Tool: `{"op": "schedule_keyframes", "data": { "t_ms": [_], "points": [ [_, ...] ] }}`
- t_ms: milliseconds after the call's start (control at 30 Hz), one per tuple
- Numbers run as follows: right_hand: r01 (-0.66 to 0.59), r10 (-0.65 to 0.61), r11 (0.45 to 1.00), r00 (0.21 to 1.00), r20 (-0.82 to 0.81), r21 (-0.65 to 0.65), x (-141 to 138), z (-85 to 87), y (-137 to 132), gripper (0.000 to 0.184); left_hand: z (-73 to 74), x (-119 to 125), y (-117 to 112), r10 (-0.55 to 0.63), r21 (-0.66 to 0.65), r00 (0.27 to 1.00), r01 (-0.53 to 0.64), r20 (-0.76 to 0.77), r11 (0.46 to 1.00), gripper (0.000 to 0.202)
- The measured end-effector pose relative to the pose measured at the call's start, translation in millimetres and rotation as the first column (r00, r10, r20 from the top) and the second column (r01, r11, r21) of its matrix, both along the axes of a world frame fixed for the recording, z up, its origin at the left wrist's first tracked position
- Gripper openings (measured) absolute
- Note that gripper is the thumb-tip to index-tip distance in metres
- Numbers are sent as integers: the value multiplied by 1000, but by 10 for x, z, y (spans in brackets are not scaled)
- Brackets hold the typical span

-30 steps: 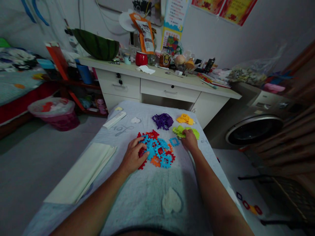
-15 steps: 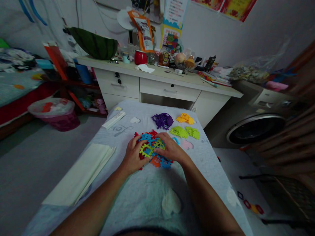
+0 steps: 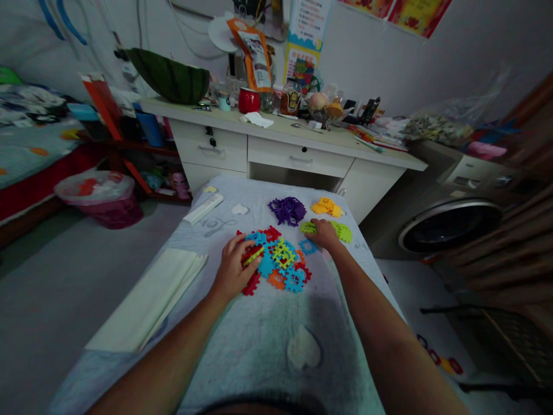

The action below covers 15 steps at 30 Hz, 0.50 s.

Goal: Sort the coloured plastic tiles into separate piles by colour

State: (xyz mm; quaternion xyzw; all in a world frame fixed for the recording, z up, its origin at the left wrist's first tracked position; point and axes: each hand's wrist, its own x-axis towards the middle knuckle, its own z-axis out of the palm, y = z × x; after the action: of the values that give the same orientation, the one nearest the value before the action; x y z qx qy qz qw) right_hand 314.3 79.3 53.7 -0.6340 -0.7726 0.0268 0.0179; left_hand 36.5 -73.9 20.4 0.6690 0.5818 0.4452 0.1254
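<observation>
The right hand (image 3: 324,233) has left the mixed pile (image 3: 283,266) at mid-bench and now lies palm-down on the green pile (image 3: 344,232), near the purple pile (image 3: 286,210). Whether it grasps anything cannot be told. The left hand (image 3: 235,266) stays on the mixed pile, pinching a green piece (image 3: 253,256). Green pieces thus collect apart from the mix.

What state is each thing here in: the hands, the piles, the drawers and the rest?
Left hand, fingers pinching a green piece over the mixed pile.
Right hand, resting on the green pile; grip hidden.
Purple pile, heaped, no hand on it.
Yellow pile, heaped, no hand on it.
Drawers, shut.
Washer door, shut.
Watermelon, cut in half.
</observation>
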Motion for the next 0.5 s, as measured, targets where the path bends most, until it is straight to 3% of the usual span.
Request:
{"op": "schedule_keyframes", "data": {
  "t_ms": [133, 267, 400, 500],
  "points": [
    [-74, 74, 995, 997, 5, 70, -13, 7, -126, 52, -30, -25, 50, 71, 23, 995, -72, 72, 997, 27],
    [-24, 37, 990, 995, -91, 136, 16, -15, -249, 45, -72, -26, 88, 116, 19, 983, -120, 144, 993, 32],
    [17, 25, 987, 965, -260, 160, 52, -7, -318, 41, -79, -9, 89, 192, 12, 971, -195, 143, 981, 46],
    [6, 78, 984, 887, -456, 178, -2, 70, -376, 39, -72, 2, 79, 223, 12, 970, -226, 98, 974, 51]
  ]
}}
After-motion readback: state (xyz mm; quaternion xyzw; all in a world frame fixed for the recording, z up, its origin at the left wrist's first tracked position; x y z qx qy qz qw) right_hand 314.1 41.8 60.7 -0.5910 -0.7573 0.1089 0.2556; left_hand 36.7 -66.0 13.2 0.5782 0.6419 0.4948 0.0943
